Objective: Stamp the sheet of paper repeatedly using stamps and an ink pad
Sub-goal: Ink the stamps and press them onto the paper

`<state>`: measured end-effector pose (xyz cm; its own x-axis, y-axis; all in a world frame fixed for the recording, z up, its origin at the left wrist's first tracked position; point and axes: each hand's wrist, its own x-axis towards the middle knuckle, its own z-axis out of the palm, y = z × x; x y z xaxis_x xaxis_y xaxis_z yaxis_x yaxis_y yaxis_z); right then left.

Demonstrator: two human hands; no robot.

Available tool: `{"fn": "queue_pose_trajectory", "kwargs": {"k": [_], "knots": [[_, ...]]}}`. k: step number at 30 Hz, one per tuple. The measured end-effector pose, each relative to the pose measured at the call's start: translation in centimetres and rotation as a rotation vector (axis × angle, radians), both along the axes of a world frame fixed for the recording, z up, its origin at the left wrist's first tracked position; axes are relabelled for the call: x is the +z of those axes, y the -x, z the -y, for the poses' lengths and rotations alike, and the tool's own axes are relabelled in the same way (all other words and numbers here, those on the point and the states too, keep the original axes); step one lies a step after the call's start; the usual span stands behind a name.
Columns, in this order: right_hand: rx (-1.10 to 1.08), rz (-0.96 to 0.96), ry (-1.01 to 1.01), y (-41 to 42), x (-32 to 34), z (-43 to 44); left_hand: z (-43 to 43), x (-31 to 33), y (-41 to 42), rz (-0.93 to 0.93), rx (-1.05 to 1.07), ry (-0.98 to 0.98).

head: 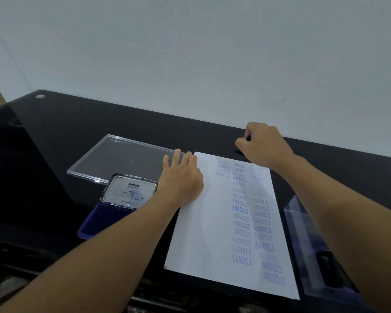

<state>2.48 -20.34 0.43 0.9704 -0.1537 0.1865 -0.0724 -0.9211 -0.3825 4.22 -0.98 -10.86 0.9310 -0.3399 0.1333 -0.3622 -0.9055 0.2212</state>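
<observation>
— Under your left grip (181, 178) is the far left corner of the sheet of paper (208, 233): your fingers lie straight and a little spread, palm down, pressing it to the black counter (66, 136)
— Your fingertips there reach past the paper's edge, over the corner of a clear flat tray (122, 154) that stretches away to the left of that grip
— And where is your right grip (264, 146)?
— Just beyond the sheet's far edge, off the paper. Your fingers are curled round a small dark stamp (248, 137). Only a purple sliver by the thumb and a dark end below the knuckles show, and whether that end touches the counter cannot be told
— What of the ink pad (104, 219)?
— It is nearer you and left of your left grip, and open: the blue pad lies flat, its lid (131, 190) is raised and shows a white Artline label
— From your right grip back toward you run columns of blue prints (241, 245) on the sheet's right half: SAMPLE, FRAGILE, AIR MAIL, AMENDED, some faint
— Nearer you than your right grip, just right of the paper, stands a clear purple-tinted box (302, 236); what it holds you cannot make out
</observation>
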Motion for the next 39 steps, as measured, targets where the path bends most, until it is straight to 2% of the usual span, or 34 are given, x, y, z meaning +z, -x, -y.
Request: {"fn": "queue_pose_trajectory", "kwargs": {"k": [17, 24, 30, 39], "knots": [[0.017, 0.016, 0.034, 0.7, 0.7, 0.1, 0.2, 0.5, -0.3, -0.066, 0.008, 0.060], [-0.004, 0.021, 0.033, 2.1, 1.6, 0.8, 0.1, 2.3, -0.9, -0.211, 0.035, 0.143], [-0.012, 0.015, 0.024, 4.3, 2.9, 1.6, -0.1, 4.2, -0.4, -0.063, -0.015, 0.233], [0.060, 0.027, -0.013, 8.6, 3.8, -1.5, -3.7, 7.8, 3.1, -0.069, -0.019, 0.253]]}}
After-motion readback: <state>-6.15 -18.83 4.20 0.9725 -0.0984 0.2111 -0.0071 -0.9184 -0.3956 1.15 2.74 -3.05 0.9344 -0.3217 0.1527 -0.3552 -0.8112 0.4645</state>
